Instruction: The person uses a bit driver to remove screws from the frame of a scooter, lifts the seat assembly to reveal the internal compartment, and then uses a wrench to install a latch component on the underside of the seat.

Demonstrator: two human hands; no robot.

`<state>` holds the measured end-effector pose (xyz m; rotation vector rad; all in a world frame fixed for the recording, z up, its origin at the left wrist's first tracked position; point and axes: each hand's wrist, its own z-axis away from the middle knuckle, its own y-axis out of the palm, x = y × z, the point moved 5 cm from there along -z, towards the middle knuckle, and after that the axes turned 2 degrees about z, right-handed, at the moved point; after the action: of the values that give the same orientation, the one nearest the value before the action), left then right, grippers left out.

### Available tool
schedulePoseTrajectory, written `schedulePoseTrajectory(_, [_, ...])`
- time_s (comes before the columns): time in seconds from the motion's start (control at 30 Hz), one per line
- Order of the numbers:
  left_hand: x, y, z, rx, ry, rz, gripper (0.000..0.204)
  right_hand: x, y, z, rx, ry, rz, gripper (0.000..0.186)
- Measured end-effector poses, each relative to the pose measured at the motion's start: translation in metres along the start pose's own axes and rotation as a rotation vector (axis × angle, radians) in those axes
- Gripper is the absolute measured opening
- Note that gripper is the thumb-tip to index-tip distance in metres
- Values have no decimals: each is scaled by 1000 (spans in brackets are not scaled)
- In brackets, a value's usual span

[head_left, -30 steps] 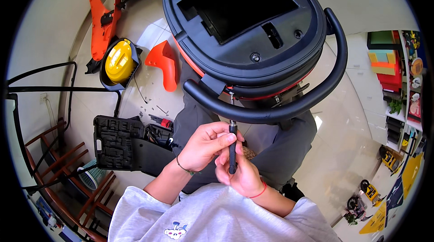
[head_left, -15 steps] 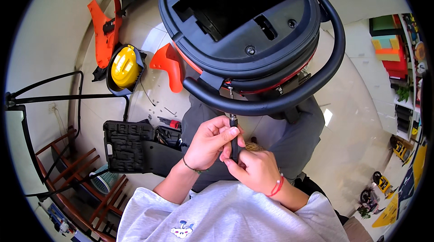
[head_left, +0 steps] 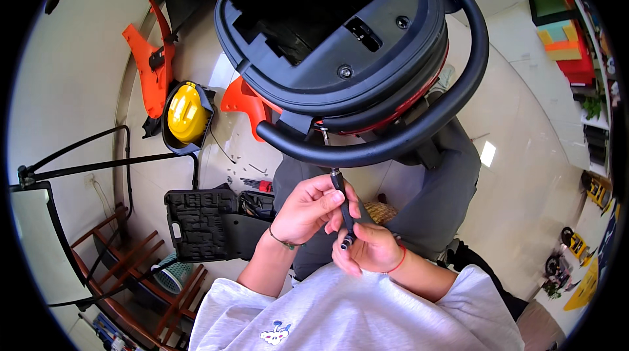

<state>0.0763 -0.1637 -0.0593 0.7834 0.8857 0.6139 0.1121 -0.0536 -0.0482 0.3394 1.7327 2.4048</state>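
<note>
Head view, working across from the left: a folding wooden chair (head_left: 98, 266) and a thin black stand (head_left: 78, 167) stand at the edge, then an orange panel (head_left: 154, 66) and a yellow round part (head_left: 187, 114) lie on the floor, with an open black tool case (head_left: 200, 223) nearer the knees. The left hand (head_left: 308, 210) is curled around the upper shaft of a black screwdriver (head_left: 343, 210), fingers pinching just under its tip. The right hand (head_left: 367, 249) is closed around the lower end, thumb and fingers pressed on the handle. The tool stands nearly upright just above the lap, its tip pointing up toward the curved black handle bar (head_left: 393, 144) of the big round black and red machine body (head_left: 334, 36) that rests tilted on the legs. To my eye the step in hand is setting or adjusting the bit at the tip, not driving. The next move would call for a steady tool and a clear line to a screw; the handle bar crosses just above the tip and crowds that path. At far right, coloured boxes on shelves (head_left: 567, 36)
</note>
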Motion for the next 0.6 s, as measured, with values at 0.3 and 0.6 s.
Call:
schedulePoseTrajectory(0.3, [-2,3,-1,-71,5,-106,24,58,51,16,-560,-465,2154,44])
schedulePoseTrajectory(0.6, [-14,5,0,-183,150,-140,20,15,6,-1,50,70,-189,63])
